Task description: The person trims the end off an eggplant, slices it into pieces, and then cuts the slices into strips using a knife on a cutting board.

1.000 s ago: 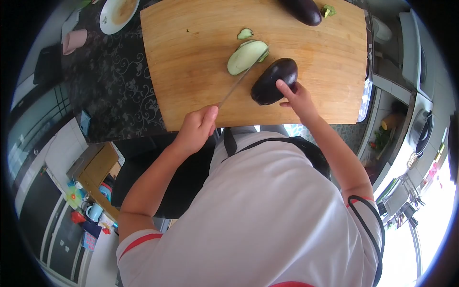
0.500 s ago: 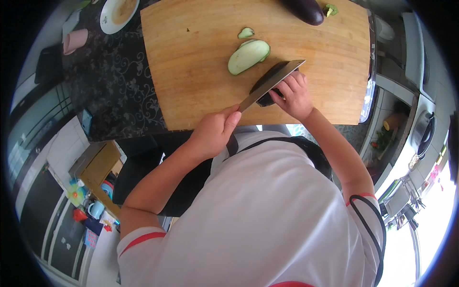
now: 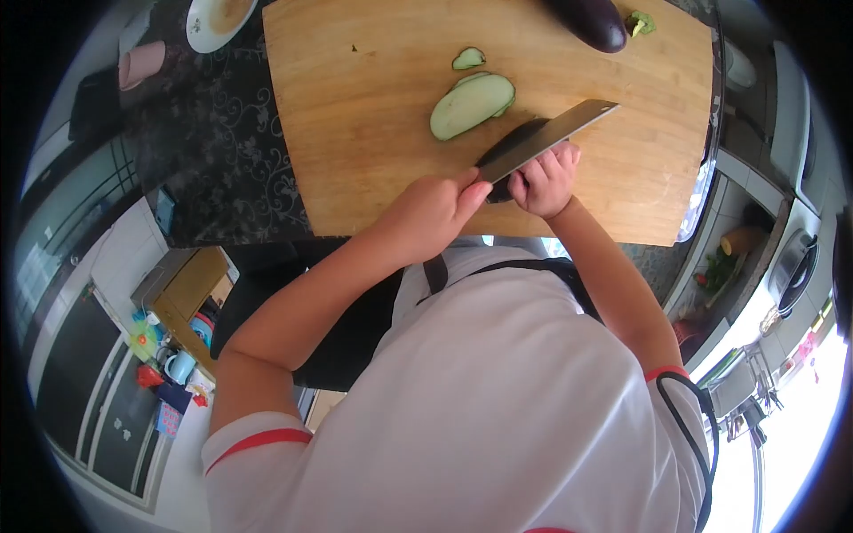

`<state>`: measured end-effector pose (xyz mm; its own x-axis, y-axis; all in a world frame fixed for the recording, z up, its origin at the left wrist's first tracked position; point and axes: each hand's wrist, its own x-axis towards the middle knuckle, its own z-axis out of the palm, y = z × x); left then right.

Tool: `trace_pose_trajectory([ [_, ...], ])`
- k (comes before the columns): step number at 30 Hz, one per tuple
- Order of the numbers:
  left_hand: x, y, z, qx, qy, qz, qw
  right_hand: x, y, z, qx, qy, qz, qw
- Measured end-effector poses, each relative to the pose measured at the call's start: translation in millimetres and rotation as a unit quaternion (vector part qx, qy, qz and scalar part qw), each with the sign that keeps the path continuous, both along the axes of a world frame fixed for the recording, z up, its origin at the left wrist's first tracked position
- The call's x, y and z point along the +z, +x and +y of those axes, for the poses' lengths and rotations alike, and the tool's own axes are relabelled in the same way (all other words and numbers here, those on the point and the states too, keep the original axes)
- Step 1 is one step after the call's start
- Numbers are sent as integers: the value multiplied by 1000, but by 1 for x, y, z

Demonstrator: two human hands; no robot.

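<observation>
My left hand (image 3: pixel 437 211) is wrapped round the handle end of a kitchen knife (image 3: pixel 560 129) with a broad blade. Its blade slants up and right across a dark eggplant piece (image 3: pixel 508 147) and hides part of it. With curled fingers, my right hand (image 3: pixel 546 182) grips that piece from the near right side, close to the blade. Pale eggplant slices (image 3: pixel 473 105) lie overlapping just beyond the knife. A smaller end slice (image 3: pixel 469 59) is farther back.
Everything cut rests on a wooden cutting board (image 3: pixel 355 133). At its far edge are another purple eggplant (image 3: pixel 588 21) and a green stem piece (image 3: pixel 641 23). A white plate (image 3: pixel 213 31) and a pink cup (image 3: pixel 142 64) stand left on the dark patterned tablecloth (image 3: pixel 222 160).
My left hand and the knife have shifted right, so the blade reaches farther past the eggplant piece. The fingers of my right hand are more curled. The view has moved slightly.
</observation>
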<state>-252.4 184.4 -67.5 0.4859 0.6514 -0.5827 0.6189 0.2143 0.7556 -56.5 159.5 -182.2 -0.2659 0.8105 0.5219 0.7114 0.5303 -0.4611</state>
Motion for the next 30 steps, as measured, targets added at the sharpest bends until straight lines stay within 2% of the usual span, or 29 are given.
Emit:
trace_pose_trajectory([
  [7, 16, -20, -18, 0, -35, 63, 997, 2, 0, -1, -1, -2, -4, 1000],
  [10, 19, -37, -32, 4, -13, 88, 996, -1, -2, 0, 1, 3, 17, 1000],
  [13, -27, -26, -24, -23, 11, 85, 996, -3, -3, -1, 2, 1, 31, 1000],
  [16, -54, -10, -33, 56, 104, 36, 992, -1, -1, 1, -5, 2, 26, 1000],
  [20, -58, -13, -36, 108, 39, 21, 993, 0, -4, -1, -13, 4, 22, 1000],
  [22, -49, -12, -31, 115, -17, 15, 993, 1, -5, -3, -25, 9, 20, 999],
  [25, -25, -16, -34, 108, 70, -1, 992, 2, -5, -4, -23, 4, 22, 999],
  [28, 10, -19, -25, 69, 9, 23, 997, 2, -6, -5, -34, 10, 26, 999],
  [30, 9, -25, -25, 49, 31, 23, 998, 3, -6, -4, -34, 9, 25, 999],
])
